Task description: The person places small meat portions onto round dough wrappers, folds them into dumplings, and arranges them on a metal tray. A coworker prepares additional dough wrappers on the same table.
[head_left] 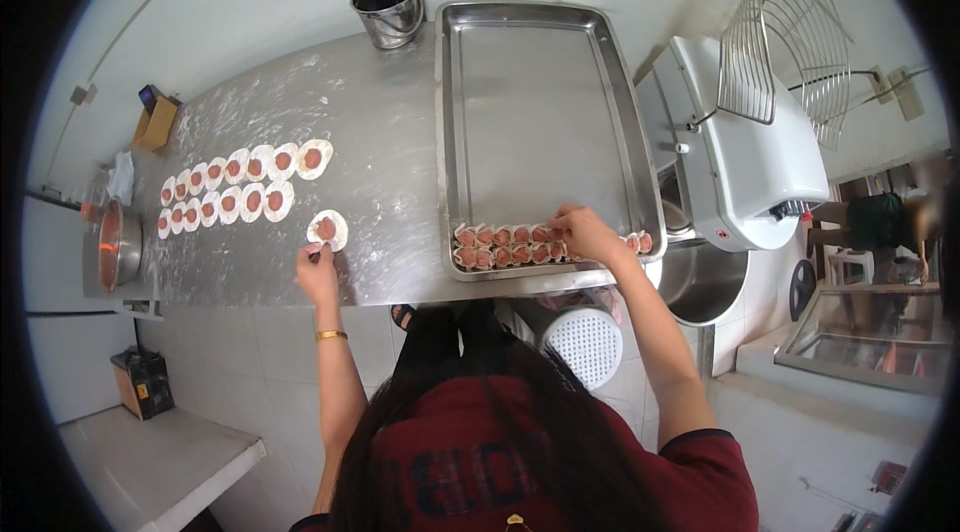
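The left hand (pixel 318 274) is at the near edge of a single round wrapper (pixel 340 230), its fingers curled in close together with something small and dark showing between them; whether they also grip the wrapper's edge, I cannot tell. That wrapper lies flat on the floury metal desk (pixel 385 142), with a dab of pinkish filling (pixel 325 228) at its middle. The right hand (pixel 590 234) reaches over the near part of a large metal tray (pixel 535 112), thumb and fingers drawn together low over the small filled dumplings (pixel 500 255); its own fingers hide whether it has hold of one. The dumplings stand side by side in two rows along the tray's near edge, their pink filling showing at the top, and more of them show to the right of the hand. Left of the lone wrapper, two slanting rows of filled wrappers (pixel 236 170) lie spread on the desk. Farther left, near the desk's end, is a metal bowl (pixel 130 244) with reddish contents. A small metal bucket (pixel 390 24) stands at the back, just left of the tray, and a cardboard box (pixel 155 124) is at the far left. To the tray's right stands a white machine (pixel 775 147) with a raised wire guard (pixel 750 47). Below the desk is a white stool (pixel 582 347) with a perforated seat.
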Action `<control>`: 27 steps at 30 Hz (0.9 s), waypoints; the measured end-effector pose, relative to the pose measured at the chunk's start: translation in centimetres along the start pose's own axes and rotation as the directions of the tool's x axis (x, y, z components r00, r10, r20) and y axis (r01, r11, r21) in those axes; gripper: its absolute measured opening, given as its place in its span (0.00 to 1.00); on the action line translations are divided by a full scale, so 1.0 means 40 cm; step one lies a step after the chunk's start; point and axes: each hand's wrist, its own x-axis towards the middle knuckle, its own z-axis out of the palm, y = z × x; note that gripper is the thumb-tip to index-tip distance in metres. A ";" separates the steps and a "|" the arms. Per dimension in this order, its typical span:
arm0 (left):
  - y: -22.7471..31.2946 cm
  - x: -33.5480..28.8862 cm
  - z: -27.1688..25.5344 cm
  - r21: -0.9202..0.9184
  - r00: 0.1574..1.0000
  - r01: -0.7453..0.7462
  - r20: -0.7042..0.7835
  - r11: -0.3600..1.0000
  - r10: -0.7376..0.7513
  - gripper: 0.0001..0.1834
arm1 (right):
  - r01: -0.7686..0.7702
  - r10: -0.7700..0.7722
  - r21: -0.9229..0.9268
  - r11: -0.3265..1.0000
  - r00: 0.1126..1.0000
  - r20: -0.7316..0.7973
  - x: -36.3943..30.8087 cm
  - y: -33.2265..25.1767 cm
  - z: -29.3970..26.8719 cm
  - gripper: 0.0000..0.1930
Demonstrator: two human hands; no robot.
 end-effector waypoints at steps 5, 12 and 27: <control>-0.007 0.000 0.016 -0.404 0.981 0.185 0.029 0.896 -0.190 0.19 | -0.046 0.062 -0.151 0.987 0.993 0.104 0.019 -0.020 -0.020 0.21; 0.021 0.033 0.008 -0.378 0.958 0.285 0.069 0.881 -0.280 0.12 | -0.068 0.068 0.010 0.998 0.953 -0.294 0.097 -0.172 -0.005 0.20; 0.086 0.036 -0.023 -0.574 0.696 0.688 0.694 0.445 -0.183 0.16 | -0.262 0.239 0.927 0.268 0.950 0.199 0.446 -0.468 0.434 0.14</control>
